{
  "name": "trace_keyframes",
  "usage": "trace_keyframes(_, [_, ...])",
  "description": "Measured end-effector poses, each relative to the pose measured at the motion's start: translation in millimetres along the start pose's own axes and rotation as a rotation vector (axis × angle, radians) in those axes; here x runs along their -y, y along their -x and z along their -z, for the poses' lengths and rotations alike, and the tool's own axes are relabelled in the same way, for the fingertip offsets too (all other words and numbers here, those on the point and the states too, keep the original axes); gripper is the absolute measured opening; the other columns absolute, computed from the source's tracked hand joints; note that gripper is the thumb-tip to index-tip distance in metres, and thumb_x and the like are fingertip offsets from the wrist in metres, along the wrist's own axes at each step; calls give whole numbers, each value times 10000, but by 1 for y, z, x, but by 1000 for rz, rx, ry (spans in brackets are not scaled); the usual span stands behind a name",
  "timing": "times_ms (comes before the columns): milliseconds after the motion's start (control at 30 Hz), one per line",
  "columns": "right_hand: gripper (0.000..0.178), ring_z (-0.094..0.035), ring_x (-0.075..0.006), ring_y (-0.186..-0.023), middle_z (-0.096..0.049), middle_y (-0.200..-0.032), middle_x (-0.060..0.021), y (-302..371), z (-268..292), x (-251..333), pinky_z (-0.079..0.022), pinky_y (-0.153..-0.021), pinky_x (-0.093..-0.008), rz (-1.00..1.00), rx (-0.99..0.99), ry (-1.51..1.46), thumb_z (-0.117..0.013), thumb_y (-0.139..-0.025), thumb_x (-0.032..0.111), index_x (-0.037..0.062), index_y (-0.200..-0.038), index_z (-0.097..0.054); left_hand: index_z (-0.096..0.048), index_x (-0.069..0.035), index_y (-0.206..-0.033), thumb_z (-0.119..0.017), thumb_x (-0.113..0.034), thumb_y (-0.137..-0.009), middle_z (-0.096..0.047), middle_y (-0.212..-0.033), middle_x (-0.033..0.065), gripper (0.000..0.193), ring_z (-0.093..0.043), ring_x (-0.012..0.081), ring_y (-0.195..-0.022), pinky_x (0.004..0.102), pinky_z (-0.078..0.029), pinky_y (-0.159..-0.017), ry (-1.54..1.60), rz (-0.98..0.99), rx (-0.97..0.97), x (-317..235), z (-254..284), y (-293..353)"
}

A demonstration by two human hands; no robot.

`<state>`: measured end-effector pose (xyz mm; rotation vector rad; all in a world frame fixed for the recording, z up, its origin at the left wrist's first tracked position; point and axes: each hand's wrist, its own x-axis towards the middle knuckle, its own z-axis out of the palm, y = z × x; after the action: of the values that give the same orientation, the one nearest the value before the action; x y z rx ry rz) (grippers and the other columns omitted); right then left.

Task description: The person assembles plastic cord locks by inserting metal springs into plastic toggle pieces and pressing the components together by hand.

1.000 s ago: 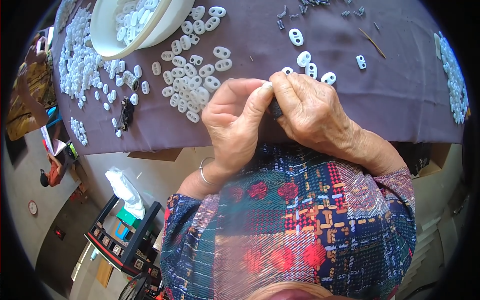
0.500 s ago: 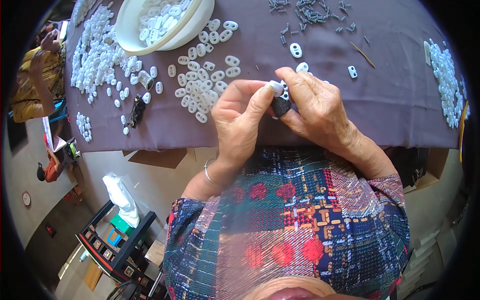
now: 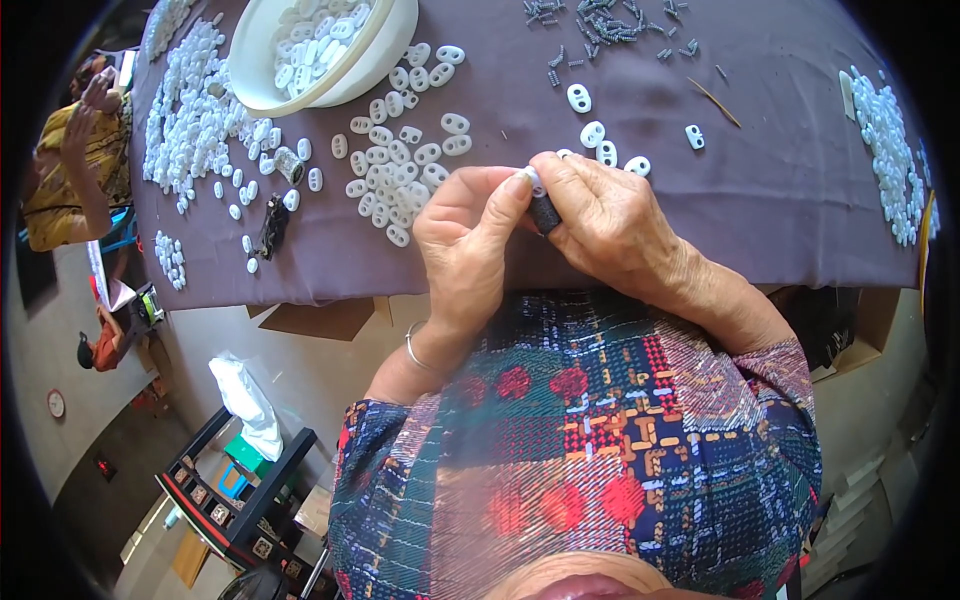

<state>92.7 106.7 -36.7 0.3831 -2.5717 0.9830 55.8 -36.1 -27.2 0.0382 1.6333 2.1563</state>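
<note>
Both hands meet over the near part of the table, in front of my chest. My left hand (image 3: 462, 240) pinches a small white two-hole cord lock (image 3: 537, 185) between thumb and fingers. Closed on the same piece from the other side is my right hand (image 3: 612, 205), its fingers bent over it and hiding most of it. A black wrap (image 3: 545, 213) covers one of its digits. Just beyond the right hand lie several loose white cord locks (image 3: 606, 153). Left of my left hand spreads a heap of similar white pieces (image 3: 395, 185).
A white bowl (image 3: 400, 60) of white pieces stands at the far left, beside a large pile of small pieces (image 3: 190, 110). Metal springs (image 3: 610, 25) lie at the far side, near a thin brown stick (image 3: 714, 102). Another pile (image 3: 885, 155) sits at right. A person (image 3: 85, 160) is at far left.
Both hands have shifted slightly left, and the right fingers have closed further over the cord lock. More of the loose pieces beyond the right hand now shows.
</note>
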Motion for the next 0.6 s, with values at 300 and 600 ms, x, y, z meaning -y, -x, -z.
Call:
trace_keyframes(300, [532, -590, -270, -662, -588, -821, -142, -3, 13, -5, -505, -609, -339, -30, -83, 6, -726, -627, 75, -41, -1103, -518, -597, -2, -909, -596, -102, -860, -643, -844, 63, 111, -587, 94, -742, 217, -470, -640, 105, 49, 6, -2, -2, -3])
trace_keyframes(600, [527, -600, -313, -739, -599, -883, -160, 0, 11, 1, -508, -660, -365, -40, 8, 50, -715, -612, 87, -31, -1093, -534, -596, 5, -917, -595, -83, -857, -641, -862, 59, 106, -581, 86, -770, 206, -459, -671, 44, -2, 58, -1, 2, 0])
